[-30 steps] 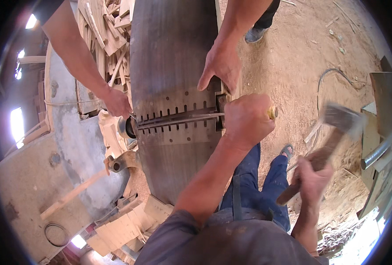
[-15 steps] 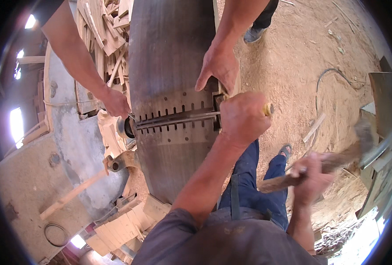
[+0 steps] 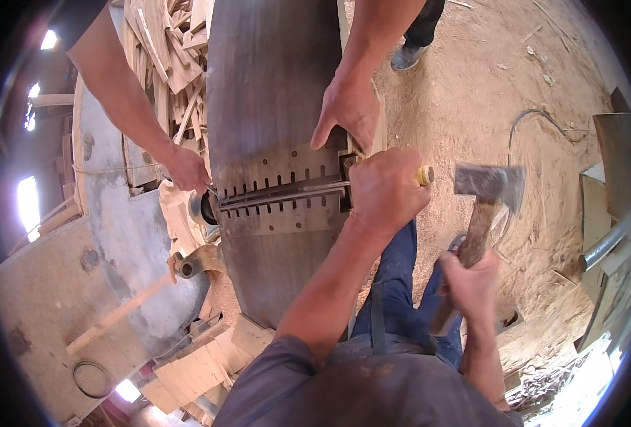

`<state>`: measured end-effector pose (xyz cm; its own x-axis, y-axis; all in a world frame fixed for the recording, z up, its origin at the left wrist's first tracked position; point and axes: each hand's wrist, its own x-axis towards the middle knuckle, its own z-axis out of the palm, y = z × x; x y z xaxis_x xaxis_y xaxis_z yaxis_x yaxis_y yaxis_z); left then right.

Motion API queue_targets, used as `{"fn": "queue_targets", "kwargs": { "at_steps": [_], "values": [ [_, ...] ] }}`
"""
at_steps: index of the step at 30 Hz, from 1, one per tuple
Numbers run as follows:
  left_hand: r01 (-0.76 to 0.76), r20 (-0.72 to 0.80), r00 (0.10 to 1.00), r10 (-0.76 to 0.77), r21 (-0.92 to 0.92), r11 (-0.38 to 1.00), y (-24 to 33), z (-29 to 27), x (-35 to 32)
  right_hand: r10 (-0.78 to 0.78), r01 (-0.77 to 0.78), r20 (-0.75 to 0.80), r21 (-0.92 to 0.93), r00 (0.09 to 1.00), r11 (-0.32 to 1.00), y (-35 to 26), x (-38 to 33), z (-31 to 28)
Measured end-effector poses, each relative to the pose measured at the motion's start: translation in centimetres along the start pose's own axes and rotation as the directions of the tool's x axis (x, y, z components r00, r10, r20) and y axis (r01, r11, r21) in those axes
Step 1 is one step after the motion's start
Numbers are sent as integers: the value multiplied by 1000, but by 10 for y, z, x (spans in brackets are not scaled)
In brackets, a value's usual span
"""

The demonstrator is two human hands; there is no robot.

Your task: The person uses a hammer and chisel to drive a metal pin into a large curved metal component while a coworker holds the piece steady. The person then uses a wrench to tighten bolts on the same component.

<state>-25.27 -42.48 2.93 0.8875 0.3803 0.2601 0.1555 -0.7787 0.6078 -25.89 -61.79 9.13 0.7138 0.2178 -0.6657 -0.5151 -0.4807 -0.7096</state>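
The fingers of the person's left hand (image 3: 388, 186) are curled tightly round a yellow handle (image 3: 425, 175), whose blunt end pokes out to the right of the fist. The right hand (image 3: 472, 283) has its fingers wrapped round the wooden shaft of a hatchet (image 3: 480, 228); the metal head sits above those fingers, to the right of the left fist and apart from it, and the butt of the shaft juts out below them. Directly left of the left hand's fingers, a dark metal block (image 3: 346, 167) stands at the near end of a notched slot (image 3: 280, 194), which runs away leftward across the dark metal tabletop (image 3: 273, 85). Just above the left fist rests a co-worker's nearer hand (image 3: 350, 112), thumb spread, by the tabletop's edge; the co-worker's farther hand (image 3: 189, 169) is at the slot's other end, well apart from the person's fingers, beside a round dark fitting (image 3: 205, 206). Most of the yellow handle is hidden inside the left fist, so whatever it joins cannot be made out. The hatchet head is slightly blurred, and the right hand covers part of its shaft. What the co-worker's farther fingers pinch is too small to tell, and both co-worker's arms are cut off by the upper edge.
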Motion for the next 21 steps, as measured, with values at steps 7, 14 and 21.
{"fn": "queue_targets", "kwargs": {
  "at_steps": [7,14,21],
  "values": [
    [15,34,999,-15,15,1000,-5,1,-4,-168,368,-397,507,902,779,-5,-5,-31],
    [29,49,998,-30,19,999,-3,3,-11,55,-46,-197,48,979,998,-6,-6,-29],
    [11,60,998,-12,8,1000,1,6,-3,-114,102,-207,-67,972,993,31,2,-9]
  ]
}}
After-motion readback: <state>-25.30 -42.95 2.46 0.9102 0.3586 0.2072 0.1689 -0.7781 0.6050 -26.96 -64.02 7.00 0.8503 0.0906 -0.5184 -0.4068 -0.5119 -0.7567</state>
